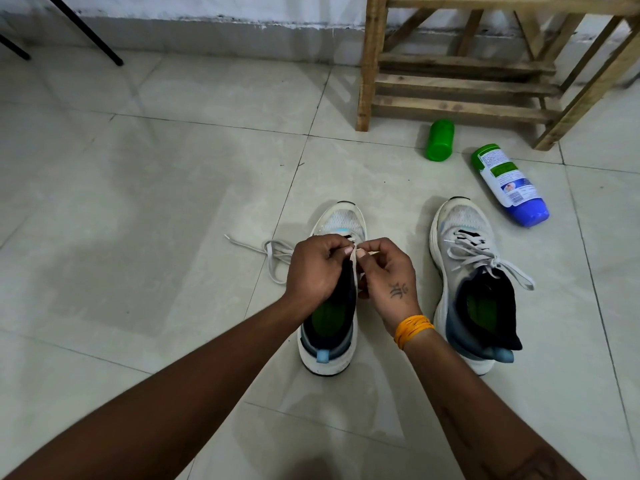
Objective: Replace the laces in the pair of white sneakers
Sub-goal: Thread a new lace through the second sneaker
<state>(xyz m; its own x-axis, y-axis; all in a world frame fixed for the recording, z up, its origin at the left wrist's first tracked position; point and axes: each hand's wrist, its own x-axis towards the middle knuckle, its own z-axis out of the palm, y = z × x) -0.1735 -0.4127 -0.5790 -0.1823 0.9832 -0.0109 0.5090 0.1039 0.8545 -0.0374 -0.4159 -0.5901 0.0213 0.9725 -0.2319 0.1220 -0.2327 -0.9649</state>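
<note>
**A:** Where was the work?

**B:** Left sneaker (337,289), on the floor tiles (138,202) in front of the person. Both hands sat over its eyelets. Left hand (317,268) and right hand (388,271) each had fingers curled, pinching the lace (273,258) at the tongue. The slack trailed off to the left on the tile.

**A:** Right sneaker (474,289)?

**B:** Just beside it, laced and tied. Untouched.

**A:** Handling?

**B:** My read: the lace was flat, soft and limp, so it won't push. Grip at the stiff tip to feed it, close to the eyelet. The shoe looked light and likely to slide; steady it by the collar.
</note>
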